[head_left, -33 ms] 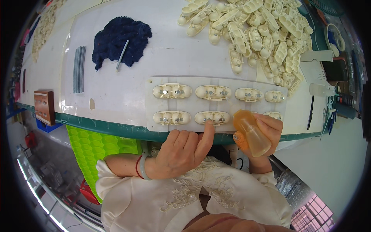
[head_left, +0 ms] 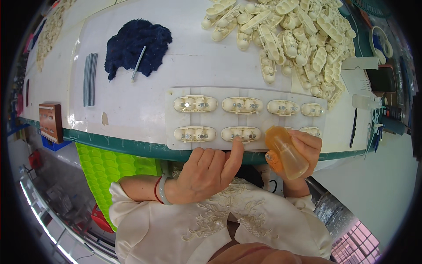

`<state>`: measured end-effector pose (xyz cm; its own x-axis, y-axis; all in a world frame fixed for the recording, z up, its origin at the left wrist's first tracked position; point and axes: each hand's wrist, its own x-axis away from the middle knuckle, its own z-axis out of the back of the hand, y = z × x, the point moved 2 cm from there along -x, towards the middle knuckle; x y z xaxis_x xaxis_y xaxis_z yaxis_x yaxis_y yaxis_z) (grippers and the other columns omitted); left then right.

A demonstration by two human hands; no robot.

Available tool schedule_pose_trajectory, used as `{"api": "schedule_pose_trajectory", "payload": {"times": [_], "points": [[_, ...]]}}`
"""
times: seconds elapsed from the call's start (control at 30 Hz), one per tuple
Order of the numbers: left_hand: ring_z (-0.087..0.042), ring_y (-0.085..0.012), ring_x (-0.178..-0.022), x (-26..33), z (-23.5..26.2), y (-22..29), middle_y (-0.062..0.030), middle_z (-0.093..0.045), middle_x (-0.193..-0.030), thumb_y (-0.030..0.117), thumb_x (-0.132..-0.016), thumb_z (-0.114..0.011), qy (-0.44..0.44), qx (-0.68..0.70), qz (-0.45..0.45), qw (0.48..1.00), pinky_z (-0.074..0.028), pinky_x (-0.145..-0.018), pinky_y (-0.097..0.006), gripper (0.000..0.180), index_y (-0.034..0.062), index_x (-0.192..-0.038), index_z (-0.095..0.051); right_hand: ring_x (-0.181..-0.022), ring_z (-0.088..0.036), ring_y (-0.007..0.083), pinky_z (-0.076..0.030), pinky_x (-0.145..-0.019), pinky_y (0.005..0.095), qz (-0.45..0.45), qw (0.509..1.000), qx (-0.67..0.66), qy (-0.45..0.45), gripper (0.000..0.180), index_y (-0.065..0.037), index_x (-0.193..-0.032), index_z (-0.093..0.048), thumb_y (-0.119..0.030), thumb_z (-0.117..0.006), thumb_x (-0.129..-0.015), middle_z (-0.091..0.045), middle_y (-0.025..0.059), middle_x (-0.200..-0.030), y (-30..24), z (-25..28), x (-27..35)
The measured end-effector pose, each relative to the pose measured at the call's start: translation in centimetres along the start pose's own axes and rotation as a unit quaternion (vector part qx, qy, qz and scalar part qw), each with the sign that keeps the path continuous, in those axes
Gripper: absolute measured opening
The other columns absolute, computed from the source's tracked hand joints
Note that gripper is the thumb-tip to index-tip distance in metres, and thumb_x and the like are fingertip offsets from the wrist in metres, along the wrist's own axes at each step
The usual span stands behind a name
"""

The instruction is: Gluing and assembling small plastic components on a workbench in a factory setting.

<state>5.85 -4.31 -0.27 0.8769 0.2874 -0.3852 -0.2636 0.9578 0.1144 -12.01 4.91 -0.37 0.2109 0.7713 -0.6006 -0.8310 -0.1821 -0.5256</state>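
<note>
My right hand (head_left: 309,152) is wrapped round an amber, translucent squeeze bottle (head_left: 288,152), with an orange covering on one finger. The bottle is tilted, its narrower end toward a white plate (head_left: 220,119) that carries cream oval plastic cases in two rows. Silvery round spots show in the cases. My left hand (head_left: 210,169) holds nothing; its index finger stretches out to the near edge of one front-row case (head_left: 250,134), while the other fingers curl loosely. Another front-row case (head_left: 194,134) sits to the left. The bottle and right hand partly cover the front-right case (head_left: 311,131).
A large heap of cream cases (head_left: 303,44) lies at the back right. Dark blue fluffy cloth (head_left: 136,46) bears a thin grey stick (head_left: 139,64), beside a bundle of grey rods (head_left: 90,79). A brown block (head_left: 50,122) stands at the left edge; a black pen (head_left: 353,127) lies right.
</note>
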Motion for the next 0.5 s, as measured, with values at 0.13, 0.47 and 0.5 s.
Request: {"api": "schedule_pose_trajectory", "payload": {"times": [0.13, 0.47, 0.5], "points": [[-0.035, -0.0105, -0.052, -0.06, -0.01, -0.03, 0.0028, -0.032, -0.058, 0.002, -0.076, -0.056, -0.001, -0.002, -0.002, 1.000, -0.030, -0.048, -0.025, 0.034, -0.0029, -0.110, -0.057, -0.086, -0.056, 0.0227, -0.049, -0.073, 0.0294, 0.001, 1.000, -0.022, 0.020, 0.054, 0.001, -0.105, -0.046, -0.025, -0.078, -0.071, -0.052, 0.0179, -0.102, 0.20, 0.42, 0.49], [-0.035, -0.0109, -0.053, 0.14, -0.08, 0.07, 0.0023, -0.032, -0.059, 0.002, -0.069, -0.056, -0.013, 0.006, 0.003, 1.000, -0.031, -0.049, -0.025, 0.044, -0.0045, -0.113, -0.055, -0.085, -0.056, 0.0216, -0.047, -0.070, 0.0281, -0.008, 1.000, 0.001, 0.019, 0.051, 0.001, -0.104, -0.048, -0.019, -0.079, -0.069, -0.054, 0.0174, -0.101, 0.14, 0.13, 0.04], [-0.036, -0.0109, -0.053, 0.11, -0.07, 0.08, 0.0023, -0.033, -0.059, 0.002, -0.069, -0.056, -0.013, 0.006, 0.003, 1.000, -0.031, -0.049, -0.025, 0.044, -0.0047, -0.113, -0.055, -0.085, -0.056, 0.0216, -0.047, -0.070, 0.0281, -0.009, 1.000, 0.001, 0.020, 0.051, 0.001, -0.104, -0.048, -0.019, -0.079, -0.069, -0.054, 0.0174, -0.101, 0.15, 0.22, 0.10]]}}
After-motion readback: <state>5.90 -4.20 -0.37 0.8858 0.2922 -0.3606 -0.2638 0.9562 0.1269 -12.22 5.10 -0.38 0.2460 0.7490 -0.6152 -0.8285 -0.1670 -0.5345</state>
